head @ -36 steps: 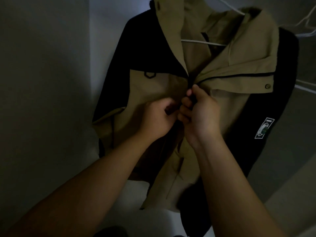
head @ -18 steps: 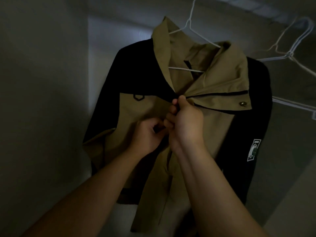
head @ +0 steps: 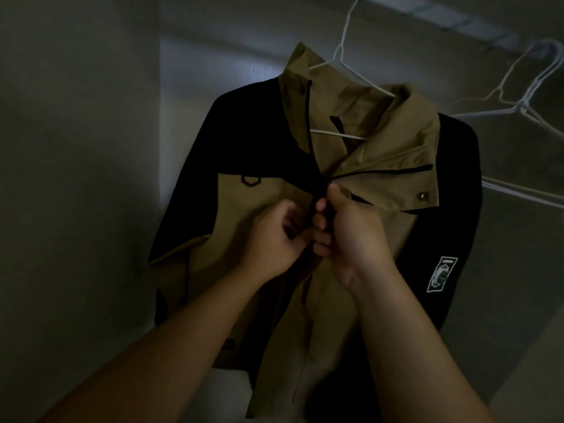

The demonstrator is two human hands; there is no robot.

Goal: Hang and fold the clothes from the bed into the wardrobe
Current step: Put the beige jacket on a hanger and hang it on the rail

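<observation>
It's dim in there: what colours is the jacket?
The jacket is tan with black sleeves; head view.

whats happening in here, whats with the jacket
A person seems to be closing the front of a tan and black jacket hanging on a white wire hanger in the wardrobe. The left hand grips one front edge, the right hand pinches the other, meeting at chest height. Above them the collar lies open. Empty hangers hang to the right.
</observation>
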